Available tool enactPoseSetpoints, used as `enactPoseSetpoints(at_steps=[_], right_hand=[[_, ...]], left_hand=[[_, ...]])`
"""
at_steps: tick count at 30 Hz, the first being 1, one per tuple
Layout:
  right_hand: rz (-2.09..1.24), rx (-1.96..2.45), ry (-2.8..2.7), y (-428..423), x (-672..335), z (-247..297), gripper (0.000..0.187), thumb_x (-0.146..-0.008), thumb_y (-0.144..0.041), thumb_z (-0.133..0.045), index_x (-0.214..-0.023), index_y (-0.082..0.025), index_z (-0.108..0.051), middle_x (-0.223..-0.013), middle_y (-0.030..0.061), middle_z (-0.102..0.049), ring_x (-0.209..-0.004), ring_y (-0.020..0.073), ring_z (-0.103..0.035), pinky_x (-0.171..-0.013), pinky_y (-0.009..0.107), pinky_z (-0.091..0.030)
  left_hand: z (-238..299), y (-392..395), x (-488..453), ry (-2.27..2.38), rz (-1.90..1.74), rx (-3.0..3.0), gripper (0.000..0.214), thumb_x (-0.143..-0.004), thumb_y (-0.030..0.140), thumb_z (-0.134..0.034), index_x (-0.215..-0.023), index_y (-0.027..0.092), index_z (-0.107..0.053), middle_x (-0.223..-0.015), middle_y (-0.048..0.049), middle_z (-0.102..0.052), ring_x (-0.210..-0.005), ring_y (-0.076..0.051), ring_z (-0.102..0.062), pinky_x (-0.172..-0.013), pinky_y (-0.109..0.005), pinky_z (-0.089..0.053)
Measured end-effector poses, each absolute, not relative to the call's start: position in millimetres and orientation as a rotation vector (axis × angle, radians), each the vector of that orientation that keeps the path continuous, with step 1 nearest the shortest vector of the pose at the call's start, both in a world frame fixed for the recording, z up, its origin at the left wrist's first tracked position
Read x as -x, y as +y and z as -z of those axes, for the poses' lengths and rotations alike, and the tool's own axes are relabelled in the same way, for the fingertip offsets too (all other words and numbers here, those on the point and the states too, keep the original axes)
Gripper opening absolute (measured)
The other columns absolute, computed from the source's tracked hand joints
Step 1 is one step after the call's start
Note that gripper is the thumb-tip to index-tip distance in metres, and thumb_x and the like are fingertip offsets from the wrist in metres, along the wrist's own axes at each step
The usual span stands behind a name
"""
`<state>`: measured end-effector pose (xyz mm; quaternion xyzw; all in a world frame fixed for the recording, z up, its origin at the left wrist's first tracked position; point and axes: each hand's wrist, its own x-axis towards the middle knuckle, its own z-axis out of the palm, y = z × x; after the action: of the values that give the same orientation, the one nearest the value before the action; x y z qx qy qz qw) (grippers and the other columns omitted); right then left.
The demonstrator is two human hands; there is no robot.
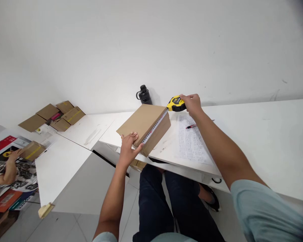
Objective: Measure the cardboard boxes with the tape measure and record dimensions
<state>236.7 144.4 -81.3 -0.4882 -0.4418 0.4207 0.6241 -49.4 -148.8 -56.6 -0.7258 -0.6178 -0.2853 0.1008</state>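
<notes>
A closed brown cardboard box (pixel 141 123) rests on the white table (pixel 255 134) in front of me. My left hand (pixel 128 148) presses on the box's near corner, pinning the end of a measuring tape blade (pixel 155 126) that runs along the box's right edge. My right hand (pixel 192 103) is closed around the yellow and black tape measure case (pixel 176 103) at the box's far corner.
A sheet of handwritten paper (pixel 190 141) with a red pen (pixel 191 126) lies right of the box. A black bottle (pixel 144 95) stands behind it. Several cardboard boxes (pixel 53 116) sit far left. Another person's arm (pixel 10 168) holds a small box at the left edge.
</notes>
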Motion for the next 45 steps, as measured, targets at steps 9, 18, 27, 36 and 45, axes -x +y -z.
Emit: enactPoseSetpoints(at_steps=[9,18,27,36,45], right_hand=[[-1.030,1.093,-0.804,124,-252,47,0.036,-0.080,-0.036,-0.084,-0.089,-0.024,-0.051,-0.087,0.0027,-0.061,-0.074,0.0155,-0.056,-0.052,0.025,-0.038],[-1.086,0.922,-0.601,92,-317,0,0.029,-0.088,-0.028,-0.075,-0.081,-0.023,-0.047,-0.072,-0.0012,-0.056,-0.058,0.0106,-0.047,-0.043,0.025,-0.023],[-1.016,0.832,-0.541,79,-321,-16,0.021,-0.095,-0.028,-0.069,-0.088,-0.021,-0.050,-0.084,0.0007,-0.062,-0.064,0.0108,-0.054,-0.043,0.023,-0.026],[-0.921,0.716,-0.547,91,-315,-4,0.023,-0.096,-0.036,-0.065,-0.096,-0.023,-0.047,-0.098,0.0021,-0.066,-0.081,0.0146,-0.066,-0.048,0.022,-0.034],[-0.886,0.572,-0.518,90,-322,-1,0.022,-0.099,-0.033,-0.061,-0.088,-0.026,-0.043,-0.100,0.0001,-0.068,-0.087,0.0158,-0.071,-0.048,0.024,-0.040]], left_hand=[[56,-148,65,-1.804,0.899,2.262,0.041,-0.103,0.056,-0.062,-0.126,0.023,-0.070,-0.140,-0.0173,-0.072,-0.144,-0.032,-0.060,-0.130,-0.070,-0.022],[27,-154,100,-1.587,0.813,2.473,0.040,-0.098,0.056,-0.070,-0.123,0.024,-0.075,-0.136,-0.0157,-0.075,-0.138,-0.032,-0.065,-0.121,-0.063,-0.046],[1,-177,160,-1.755,0.332,2.102,0.035,-0.105,0.033,-0.053,-0.132,0.027,-0.075,-0.141,-0.0085,-0.075,-0.142,-0.032,-0.061,-0.119,-0.058,-0.050],[-8,-187,133,-2.054,0.180,1.809,0.040,-0.105,0.036,-0.052,-0.141,0.025,-0.067,-0.151,-0.0092,-0.067,-0.143,-0.032,-0.059,-0.118,-0.051,-0.047],[5,-178,100,-2.184,0.179,1.730,0.037,-0.102,0.044,-0.064,-0.132,0.024,-0.072,-0.123,-0.0129,-0.070,-0.115,-0.034,-0.063,-0.094,-0.045,-0.057]])
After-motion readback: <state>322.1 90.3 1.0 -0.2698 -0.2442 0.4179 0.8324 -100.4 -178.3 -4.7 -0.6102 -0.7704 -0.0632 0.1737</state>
